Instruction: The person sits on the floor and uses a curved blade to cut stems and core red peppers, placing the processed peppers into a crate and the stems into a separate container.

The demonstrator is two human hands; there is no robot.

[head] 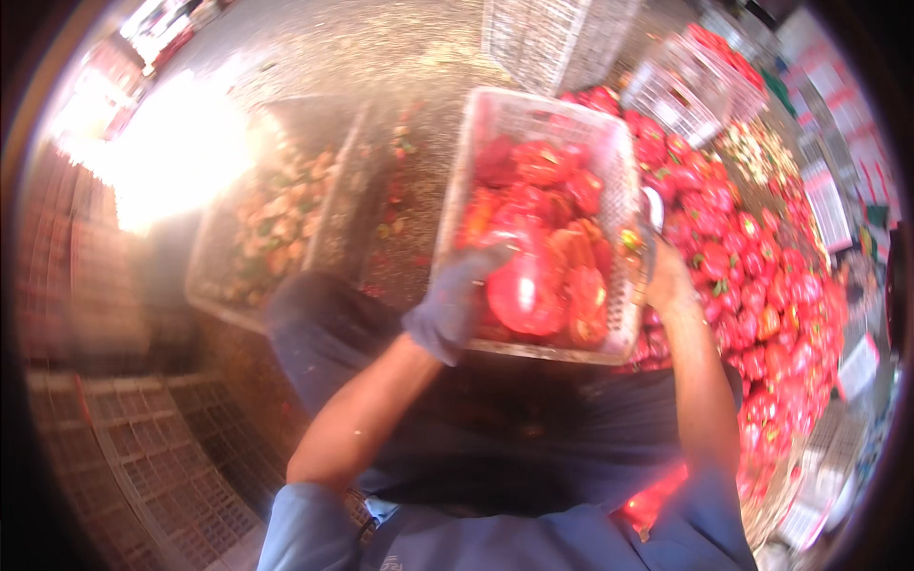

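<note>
In front of me a white plastic crate [623,160] holds several red bell peppers [543,163]. My left hand [450,303], in a grey-blue glove, grips a large glossy red bell pepper [525,296] over the crate's near end. Beside the crate's right wall is my right hand [668,275], blurred, its fingers closed around a small tool [653,207] with a pale curved part. A yellow-green piece of pepper [630,241] shows at those fingers; whether they hold it is unclear.
A large heap of red peppers [757,307] spreads at my right. On the left stands a crate of pepper scraps [282,207], partly washed out by glare. Stacked crates [157,442] line the lower left. More crates [557,39] stand ahead, some at the upper right [671,100].
</note>
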